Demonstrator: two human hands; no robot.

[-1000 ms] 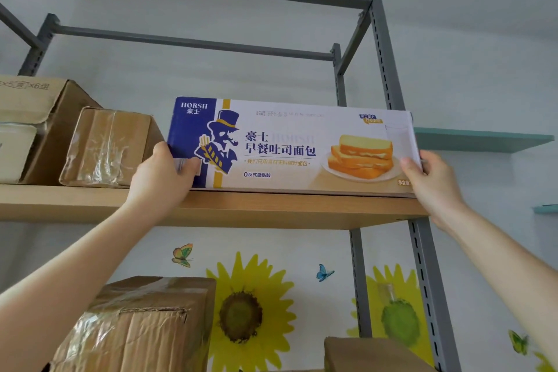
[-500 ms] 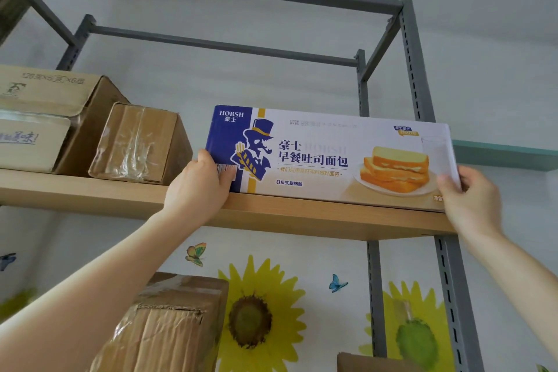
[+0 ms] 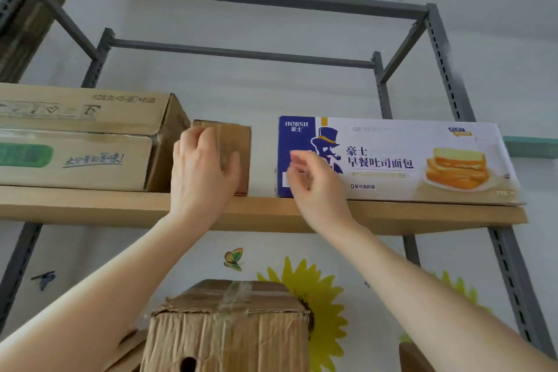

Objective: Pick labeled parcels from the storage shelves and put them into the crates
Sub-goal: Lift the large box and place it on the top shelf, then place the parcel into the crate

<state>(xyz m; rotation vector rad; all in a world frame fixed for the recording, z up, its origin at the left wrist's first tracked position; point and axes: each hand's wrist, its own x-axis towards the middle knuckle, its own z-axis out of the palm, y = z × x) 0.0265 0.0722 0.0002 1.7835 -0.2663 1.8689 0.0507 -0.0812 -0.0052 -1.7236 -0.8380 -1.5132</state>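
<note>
A small brown taped parcel [image 3: 238,145] stands on the wooden shelf board [image 3: 407,216], between a big carton and a long bread box. My left hand [image 3: 203,169] lies over the parcel's front, fingers curled over its upper left corner and thumb across its face. The long blue-and-white bread box [image 3: 392,160] rests on the shelf to the right. My right hand [image 3: 314,183] hovers in front of that box's blue left end, fingers loosely bent and holding nothing.
A large printed carton [image 3: 75,136] fills the shelf's left part, right beside the small parcel. A crumpled taped cardboard box [image 3: 229,326] sits on the level below. Grey metal uprights [image 3: 453,84] frame the rack, with a sunflower-decorated wall behind.
Both hands let go of the bread box, which stays on the shelf. My left hand moved left onto the small brown parcel; my right hand moved left to the bread box's blue end.
</note>
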